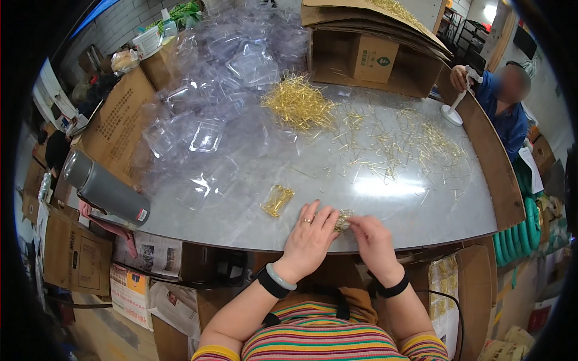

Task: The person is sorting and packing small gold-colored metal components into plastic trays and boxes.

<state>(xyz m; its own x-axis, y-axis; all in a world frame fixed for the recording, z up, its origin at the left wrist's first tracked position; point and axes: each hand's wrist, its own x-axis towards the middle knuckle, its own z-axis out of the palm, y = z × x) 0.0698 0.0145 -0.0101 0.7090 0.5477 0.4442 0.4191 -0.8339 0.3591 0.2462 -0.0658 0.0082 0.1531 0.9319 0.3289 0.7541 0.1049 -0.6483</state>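
A small bundle of gold wire hooks [344, 220] lies on the grey metal tabletop [289, 231] near the front edge, between my two hands. My left hand [308, 236] is curved against the bundle's left side, its fingers holding it in place; a ring and a pale bangle show on that arm. My right hand [374, 239] pinches at the bundle's right side, fingertips closed and partly hidden. Left of my hands lies a separate neat bundle of gold hooks [277, 200]. Farther back is a tangled heap of gold hooks [298, 103], with loose hooks [415, 144] scattered to its right.
Clear plastic boxes [208, 132] pile up on the left and back. A grey bottle [107, 188] leans at the left edge. An open cardboard box [373, 57] stands at the back. Cardboard strips wall the right side, where another person [506, 96] grips a white stand [451, 114].
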